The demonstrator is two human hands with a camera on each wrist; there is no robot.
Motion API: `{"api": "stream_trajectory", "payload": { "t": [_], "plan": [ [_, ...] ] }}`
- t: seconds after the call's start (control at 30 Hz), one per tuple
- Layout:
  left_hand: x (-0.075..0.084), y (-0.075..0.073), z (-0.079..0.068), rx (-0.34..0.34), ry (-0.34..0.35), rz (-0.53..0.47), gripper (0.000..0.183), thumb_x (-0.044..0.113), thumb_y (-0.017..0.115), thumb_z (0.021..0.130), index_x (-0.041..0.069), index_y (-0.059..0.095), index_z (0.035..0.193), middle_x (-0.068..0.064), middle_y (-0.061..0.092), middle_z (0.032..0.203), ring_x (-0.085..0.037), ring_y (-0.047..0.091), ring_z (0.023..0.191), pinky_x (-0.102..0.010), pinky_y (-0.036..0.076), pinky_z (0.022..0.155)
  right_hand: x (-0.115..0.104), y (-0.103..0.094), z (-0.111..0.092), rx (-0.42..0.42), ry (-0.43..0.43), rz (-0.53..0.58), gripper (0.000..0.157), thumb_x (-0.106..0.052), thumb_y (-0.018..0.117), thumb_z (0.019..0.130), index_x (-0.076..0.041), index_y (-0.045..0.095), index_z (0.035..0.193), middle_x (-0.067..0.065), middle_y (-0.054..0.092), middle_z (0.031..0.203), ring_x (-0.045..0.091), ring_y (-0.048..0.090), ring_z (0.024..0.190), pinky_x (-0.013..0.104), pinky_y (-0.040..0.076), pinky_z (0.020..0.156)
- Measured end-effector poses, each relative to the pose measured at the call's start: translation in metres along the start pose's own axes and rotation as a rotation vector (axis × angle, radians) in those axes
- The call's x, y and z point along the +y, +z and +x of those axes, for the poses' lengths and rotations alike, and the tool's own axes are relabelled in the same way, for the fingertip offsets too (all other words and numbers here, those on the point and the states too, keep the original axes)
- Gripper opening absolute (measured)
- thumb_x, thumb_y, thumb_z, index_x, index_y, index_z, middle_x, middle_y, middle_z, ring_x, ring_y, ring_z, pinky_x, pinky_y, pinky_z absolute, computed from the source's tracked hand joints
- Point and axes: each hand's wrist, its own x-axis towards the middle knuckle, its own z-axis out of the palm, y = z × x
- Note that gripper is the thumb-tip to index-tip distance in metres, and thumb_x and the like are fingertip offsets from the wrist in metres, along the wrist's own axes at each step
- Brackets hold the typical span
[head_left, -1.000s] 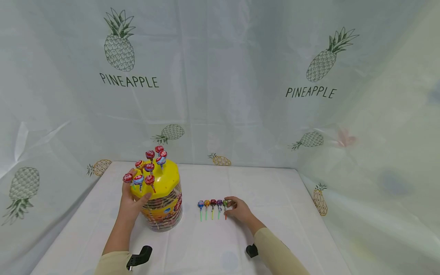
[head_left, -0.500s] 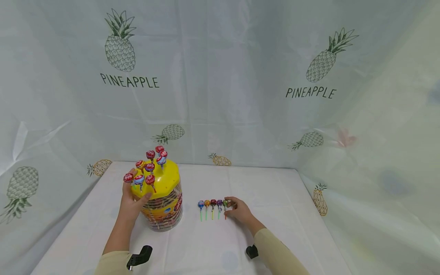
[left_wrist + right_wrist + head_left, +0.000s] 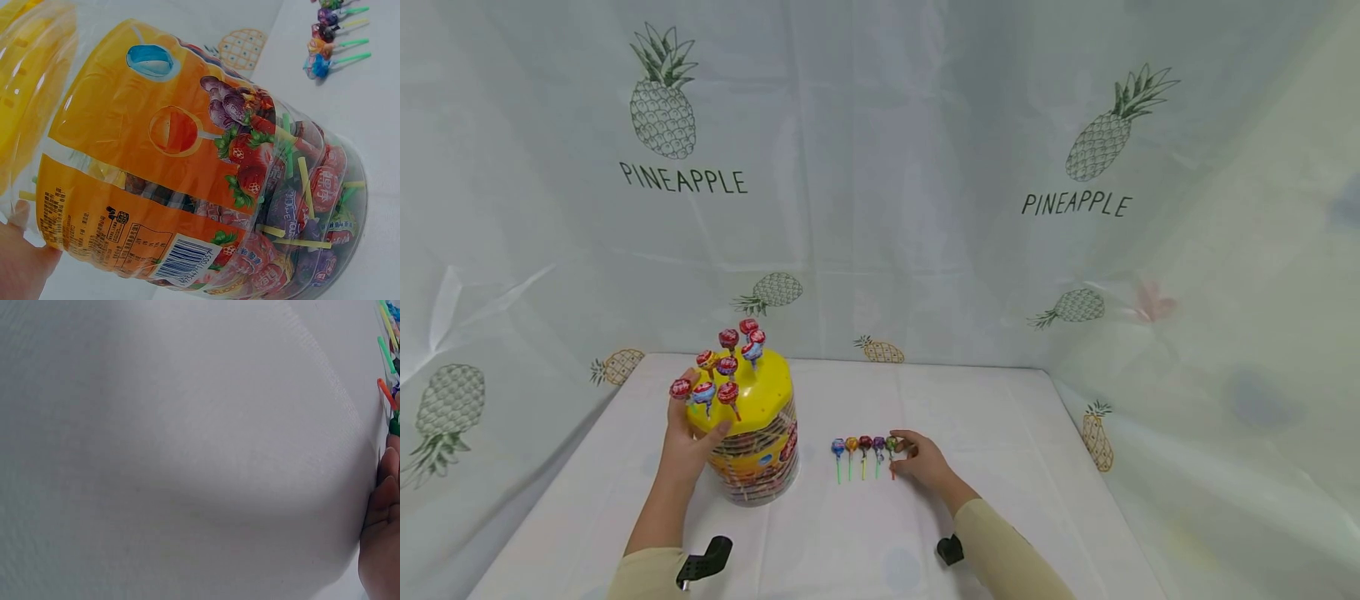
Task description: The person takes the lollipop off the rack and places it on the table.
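Note:
My left hand (image 3: 688, 442) grips the near left side of a clear candy jar (image 3: 754, 475), its thumb against the rim of the yellow lid (image 3: 769, 396). Several wrapped lollipops (image 3: 727, 367) stand upright in the lid. In the left wrist view the jar's orange label (image 3: 119, 94) faces the camera, with more lollipops inside. To the right, a row of several lollipops (image 3: 865, 442) lies on the table, sticks toward me. My right hand (image 3: 925, 460) holds the row's rightmost one, a green lollipop (image 3: 891, 445) with an orange-red stick (image 3: 386, 394), between thumb and forefinger.
A white cloth covers the table (image 3: 1000, 450). Behind it hangs a pale curtain (image 3: 880, 208) printed with pineapples. Black camera mounts (image 3: 705, 564) sit at both wrists.

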Motion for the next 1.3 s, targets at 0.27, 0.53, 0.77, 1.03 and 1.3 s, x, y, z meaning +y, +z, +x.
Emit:
{"api": "stream_trajectory", "payload": {
  "t": [0.27,0.53,0.77,1.03,1.3],
  "plan": [
    [0.001,0.001,-0.003,0.005,0.001,0.012,0.091,0.024,0.07,0.091,0.038,0.007,0.156,-0.014,0.012,0.159,-0.038,0.01,0.145,-0.065,0.014,0.112,-0.001,-0.003,-0.004,-0.001,-0.008,0.024,0.058,-0.009,0.08,0.08,-0.01,0.058,0.134,0.001,0.061,0.1,0.017,0.049,0.076,0.028,0.041,0.059],
    [0.003,0.001,-0.002,0.001,-0.008,0.0,0.092,0.022,0.07,0.091,0.038,0.005,0.156,-0.013,0.012,0.158,-0.036,0.012,0.145,-0.062,0.016,0.113,-0.002,-0.003,-0.008,0.008,0.004,0.036,0.06,-0.007,0.079,0.081,-0.008,0.056,0.136,0.003,0.062,0.102,0.018,0.049,0.078,0.028,0.042,0.061],
    [0.003,0.0,-0.004,-0.009,0.004,-0.002,0.092,0.021,0.069,0.092,0.037,0.004,0.156,-0.015,0.012,0.158,-0.039,0.011,0.145,-0.066,0.015,0.111,-0.005,-0.001,-0.001,0.048,0.042,0.023,0.058,-0.01,0.079,0.082,-0.01,0.056,0.136,0.001,0.06,0.095,0.017,0.05,0.079,0.028,0.044,0.062],
    [0.003,0.002,-0.003,-0.014,-0.014,-0.022,0.093,0.023,0.069,0.092,0.039,0.003,0.155,-0.013,0.013,0.159,-0.036,0.009,0.146,-0.064,0.011,0.113,-0.012,-0.002,0.004,0.072,0.056,-0.117,0.042,-0.012,0.076,0.085,-0.012,0.066,0.125,0.001,0.06,0.096,0.017,0.054,0.082,0.034,0.047,0.067],
    [0.004,0.001,-0.003,-0.009,-0.008,-0.016,0.094,0.021,0.069,0.092,0.038,0.003,0.156,-0.011,0.011,0.16,-0.035,0.01,0.146,-0.064,0.011,0.113,-0.012,0.002,0.005,0.095,0.059,-0.1,0.042,-0.014,0.078,0.082,-0.011,0.066,0.122,-0.001,0.06,0.089,0.016,0.052,0.076,0.032,0.044,0.065]
  ]
}}
